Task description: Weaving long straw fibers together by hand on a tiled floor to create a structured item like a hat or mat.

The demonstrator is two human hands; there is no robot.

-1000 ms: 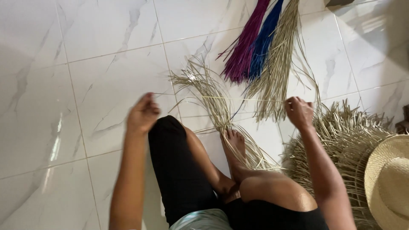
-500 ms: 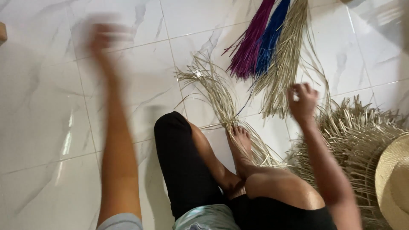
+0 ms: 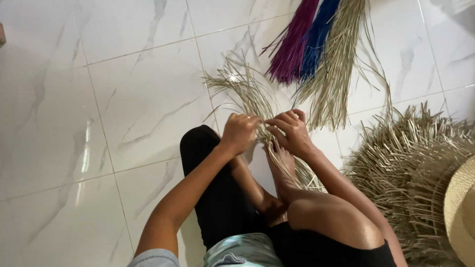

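White marble-look floor tiles point(image 3: 123, 99) with grey veins fill the head camera's view, and the person sits on them with legs folded, one bare foot point(image 3: 283, 160) stretched forward.

Both hands meet just ahead of that foot. The left hand point(image 3: 240, 132) is curled shut, its fingers pinching a bundle of dry straw strands point(image 3: 247, 94) near the middle. The right hand point(image 3: 293, 131) sits just beside it, touching or nearly touching it, with its fingers bent and closed on the same strands. From the hands the straw fans out up and to the left across the tile, its loose tips spread apart, while its other end runs back under the foot and beside the knee.

Farther up the floor lie three longer bundles side by side: a purple one point(image 3: 292, 47), a blue one point(image 3: 319, 37) and a pale natural one point(image 3: 339, 69), whose ends reach down close to the right hand.

At the right, a round woven straw piece point(image 3: 410, 173) with bristling unfinished ends lies on the tiles, and the edge of a woven hat brim point(image 3: 460, 212) rests over it at the frame's border.
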